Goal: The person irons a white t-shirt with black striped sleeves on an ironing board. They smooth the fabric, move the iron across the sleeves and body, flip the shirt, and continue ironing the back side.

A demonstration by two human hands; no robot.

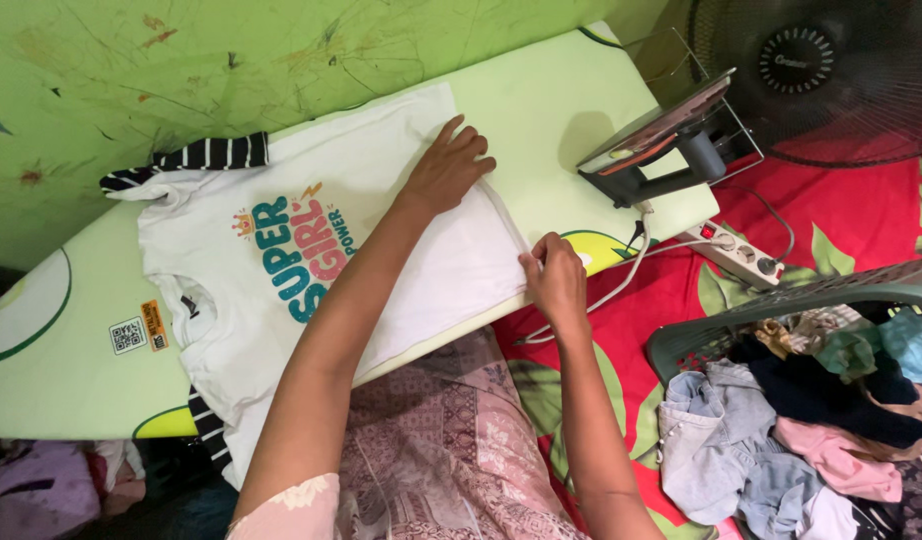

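A white T-shirt (311, 260) is lying flat, front side up, across a pale green ironing board (541, 100), its neck end pointing toward the left of the view and its hem toward the right. Its chest is carrying a colourful print in teal, pink and yellow (lettering topped with a small crown), and its sleeves are ending in black-and-white striped cuffs (206, 155), one showing at the upper edge and another hanging over the near edge of the board. The fabric is looking mostly smooth, with a fold line running near the hem.

The person's left hand (449, 165) is resting open, fingers spread and palm down, on the shirt's lower part close to the hem. The right hand (556, 275) is pinching the hem edge between fingers and thumb at the near side of the board.

Further out, an electric iron (661, 150) is standing on its heel at the right end of the board, its cord trailing down to a white power strip (741, 250) lying on a red cloth with green leaves (861, 220). A grey-green laundry basket (721, 320) full of mixed clothes is sitting to the right, and a dark fan (831, 70) is standing behind the iron. The person's patterned pinkish garment (441, 440) is filling the foreground.
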